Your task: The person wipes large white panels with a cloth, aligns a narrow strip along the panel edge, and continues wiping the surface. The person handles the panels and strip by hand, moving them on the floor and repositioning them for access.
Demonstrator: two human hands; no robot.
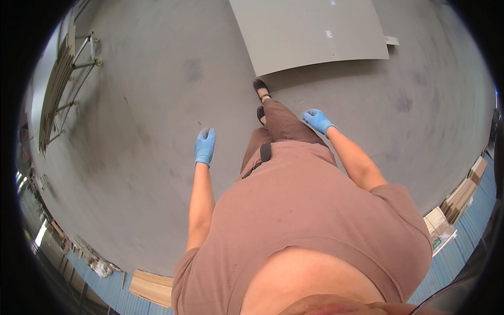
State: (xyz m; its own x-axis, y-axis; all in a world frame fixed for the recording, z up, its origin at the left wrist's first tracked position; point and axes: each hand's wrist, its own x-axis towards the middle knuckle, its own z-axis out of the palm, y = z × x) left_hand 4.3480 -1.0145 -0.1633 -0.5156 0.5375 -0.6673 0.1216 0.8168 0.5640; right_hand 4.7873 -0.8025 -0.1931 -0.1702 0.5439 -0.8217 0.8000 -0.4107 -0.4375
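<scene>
I look straight down my own body in a brown shirt and trousers, standing on a grey concrete floor [157, 105]. My left hand [205, 146] wears a blue glove and hangs at my side, fingers loosely apart, holding nothing. My right hand [318, 121], also in a blue glove, hangs beside my right thigh with its fingers curled and nothing in it. My dark shoes [261, 88] point toward a large grey flat panel [310, 31] lying on the floor just ahead.
A metal rack with thin wooden sheets [58, 84] stands at the far left. Stacked boards [462, 197] lie at the right edge, and another wooden stack [152, 287] sits at the lower left beside a blue corrugated wall.
</scene>
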